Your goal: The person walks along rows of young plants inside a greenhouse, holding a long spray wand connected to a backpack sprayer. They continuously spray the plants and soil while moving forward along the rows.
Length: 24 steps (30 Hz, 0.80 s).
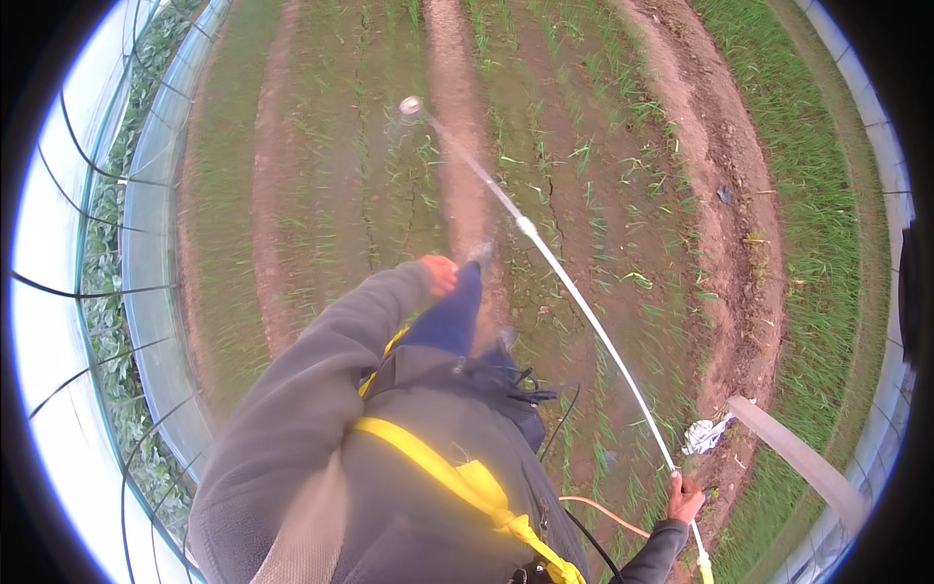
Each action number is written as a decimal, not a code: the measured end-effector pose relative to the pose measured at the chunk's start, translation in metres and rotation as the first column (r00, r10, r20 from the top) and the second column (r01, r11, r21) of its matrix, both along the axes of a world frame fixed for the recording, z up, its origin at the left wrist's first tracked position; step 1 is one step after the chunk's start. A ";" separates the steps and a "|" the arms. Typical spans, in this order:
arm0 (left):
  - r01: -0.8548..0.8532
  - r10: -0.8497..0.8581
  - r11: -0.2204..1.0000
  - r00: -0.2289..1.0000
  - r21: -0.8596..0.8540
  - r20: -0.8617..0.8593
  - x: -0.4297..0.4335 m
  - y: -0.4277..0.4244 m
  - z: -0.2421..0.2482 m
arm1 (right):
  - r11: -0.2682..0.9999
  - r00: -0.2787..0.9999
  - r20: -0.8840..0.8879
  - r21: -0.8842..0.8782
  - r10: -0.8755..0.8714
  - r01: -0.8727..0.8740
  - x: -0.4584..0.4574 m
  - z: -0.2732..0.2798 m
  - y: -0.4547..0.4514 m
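Note:
My right hand (686, 498) is closed around the lower part of a long white spray lance (598, 328). The lance slants up and left across the crop bed, with a white coupling (525, 225) partway along. Its blurred round nozzle head (411, 106) is over young green plants, with a faint haze like spray around it. Yellow shows on the lance below my grip. My left hand (440, 276) hangs beside my blue-clad leg (449, 314), blurred, with nothing visible in it; its finger position is unclear.
Narrow bare soil paths (456, 87) run between rows of thin-leaved seedlings (584, 153). Clear plastic sheeting (153, 219) walls the left side. At right are white crumpled plastic (704, 436) and a pale post-like strip (799, 456). An orange hose (606, 509) and yellow strap (430, 460) are near my body.

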<state>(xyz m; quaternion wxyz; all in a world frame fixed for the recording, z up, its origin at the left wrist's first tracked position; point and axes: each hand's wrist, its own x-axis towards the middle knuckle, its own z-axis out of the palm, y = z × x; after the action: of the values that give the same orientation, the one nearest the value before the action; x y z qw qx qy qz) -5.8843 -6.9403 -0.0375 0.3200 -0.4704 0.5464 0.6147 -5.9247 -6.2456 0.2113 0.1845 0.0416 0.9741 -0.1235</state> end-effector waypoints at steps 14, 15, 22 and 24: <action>0.002 -0.001 0.999 0.999 -0.035 0.036 0.037 -0.007 0.006 | 0.994 0.978 -0.199 -0.097 -0.068 0.049 0.014 -0.069 -0.025; 0.015 -0.013 0.999 0.999 -0.051 0.049 0.034 -0.004 0.005 | 0.995 0.983 -0.177 -0.099 -0.037 0.020 0.022 -0.059 -0.019; 0.122 -0.111 0.990 0.985 0.076 -0.135 -0.032 0.060 -0.002 | 0.992 0.998 0.061 -0.125 0.007 0.001 0.060 0.023 0.053; 0.150 -0.122 0.980 0.973 0.133 -0.195 -0.041 0.074 -0.003 | 0.997 0.992 0.123 -0.077 -0.022 0.031 0.056 0.051 0.060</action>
<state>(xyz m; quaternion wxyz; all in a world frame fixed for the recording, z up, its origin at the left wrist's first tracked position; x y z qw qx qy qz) -5.9250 -6.8659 -0.0400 0.3430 -0.3475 0.5580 0.6710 -5.8690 -6.1851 0.2625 0.2435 0.0547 0.9548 -0.1615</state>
